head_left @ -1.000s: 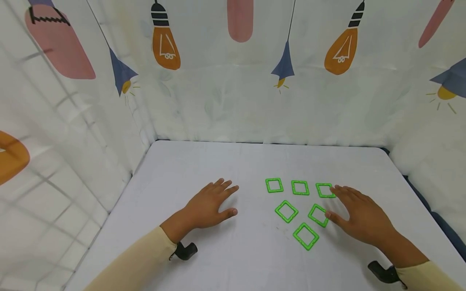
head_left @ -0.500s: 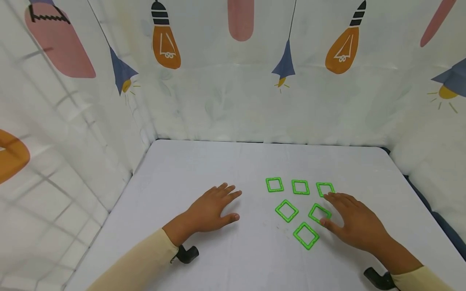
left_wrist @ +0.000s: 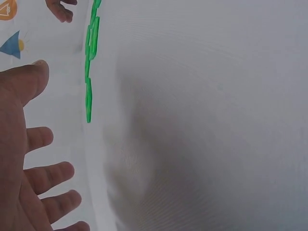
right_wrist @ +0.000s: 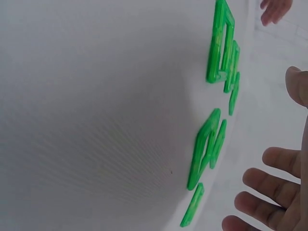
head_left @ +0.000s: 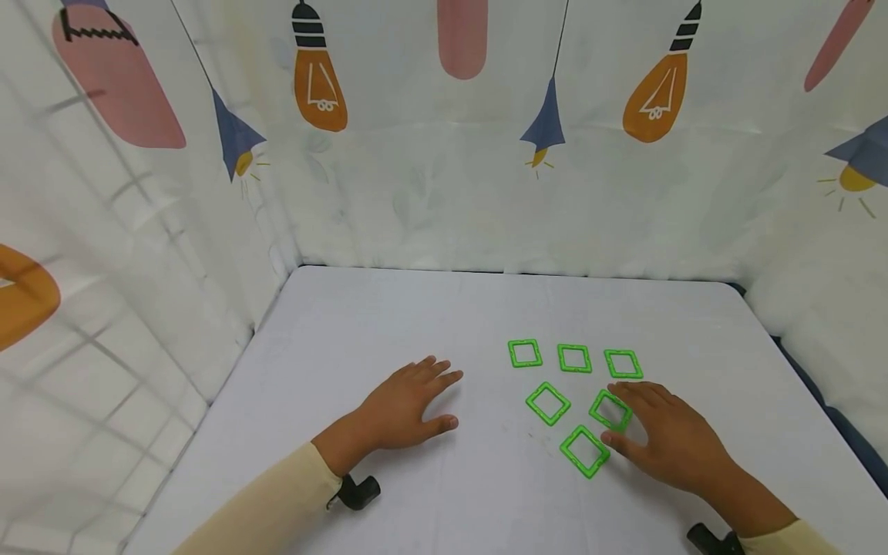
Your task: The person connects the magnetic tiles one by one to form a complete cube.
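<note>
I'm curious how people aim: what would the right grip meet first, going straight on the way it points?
The right grip would probably first meet the right green square of the middle pair; height is unclear, so it might pass over.

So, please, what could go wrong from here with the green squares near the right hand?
The right fingers are very close to the right square of the middle row and could knock it askew. The thumb is near the nearest square and might nudge it. Both squares look flat and thin, so lifting one may be fiddly.
</note>
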`<state>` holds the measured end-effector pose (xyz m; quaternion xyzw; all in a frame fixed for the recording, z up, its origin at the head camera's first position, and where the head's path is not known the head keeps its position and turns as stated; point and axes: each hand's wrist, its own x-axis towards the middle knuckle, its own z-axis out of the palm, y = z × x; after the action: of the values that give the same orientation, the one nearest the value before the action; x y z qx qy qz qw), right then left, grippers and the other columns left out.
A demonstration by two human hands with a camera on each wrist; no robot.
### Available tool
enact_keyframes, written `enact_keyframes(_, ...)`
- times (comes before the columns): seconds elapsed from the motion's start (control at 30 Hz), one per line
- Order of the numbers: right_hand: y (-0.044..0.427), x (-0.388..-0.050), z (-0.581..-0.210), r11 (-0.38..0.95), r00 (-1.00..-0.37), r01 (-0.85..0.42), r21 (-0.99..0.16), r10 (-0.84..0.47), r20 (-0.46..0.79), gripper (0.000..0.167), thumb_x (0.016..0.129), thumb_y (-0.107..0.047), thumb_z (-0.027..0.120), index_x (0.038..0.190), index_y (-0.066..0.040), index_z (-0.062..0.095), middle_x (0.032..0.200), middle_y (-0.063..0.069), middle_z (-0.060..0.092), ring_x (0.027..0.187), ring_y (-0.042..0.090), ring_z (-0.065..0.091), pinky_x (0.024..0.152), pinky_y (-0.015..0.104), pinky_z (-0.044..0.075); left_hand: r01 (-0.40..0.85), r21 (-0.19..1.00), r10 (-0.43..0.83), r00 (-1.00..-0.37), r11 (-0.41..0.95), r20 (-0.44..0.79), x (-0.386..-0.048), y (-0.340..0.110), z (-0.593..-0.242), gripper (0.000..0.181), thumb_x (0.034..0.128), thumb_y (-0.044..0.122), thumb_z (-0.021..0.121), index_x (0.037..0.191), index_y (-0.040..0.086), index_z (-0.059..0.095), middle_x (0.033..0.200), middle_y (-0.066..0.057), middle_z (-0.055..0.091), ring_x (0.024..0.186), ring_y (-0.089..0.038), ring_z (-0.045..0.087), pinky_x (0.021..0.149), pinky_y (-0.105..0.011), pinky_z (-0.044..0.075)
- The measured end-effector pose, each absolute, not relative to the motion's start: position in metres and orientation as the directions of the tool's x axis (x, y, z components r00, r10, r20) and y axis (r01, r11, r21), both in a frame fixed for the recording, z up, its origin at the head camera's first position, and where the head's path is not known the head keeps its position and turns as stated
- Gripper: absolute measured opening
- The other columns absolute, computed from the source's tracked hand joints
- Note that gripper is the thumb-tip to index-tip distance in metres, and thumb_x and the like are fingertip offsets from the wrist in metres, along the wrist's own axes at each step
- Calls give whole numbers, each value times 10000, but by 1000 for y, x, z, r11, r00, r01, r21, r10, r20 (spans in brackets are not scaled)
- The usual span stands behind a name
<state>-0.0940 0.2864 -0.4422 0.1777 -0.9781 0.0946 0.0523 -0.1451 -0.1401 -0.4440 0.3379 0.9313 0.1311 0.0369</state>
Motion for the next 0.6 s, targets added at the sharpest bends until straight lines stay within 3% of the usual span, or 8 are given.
enact_keyframes(0.6,275,-82,-456,904,-911,-404,-142,-383,153,710,824,-659,754,1327,-164,671,1265,19,646,1167,247,588,965,491,497,636,262,656,-755,726,12,-140,-135,-444,728,998,663,485,1584,241,401,1605,-53,398,1497,-314,304,1192,-487,255)
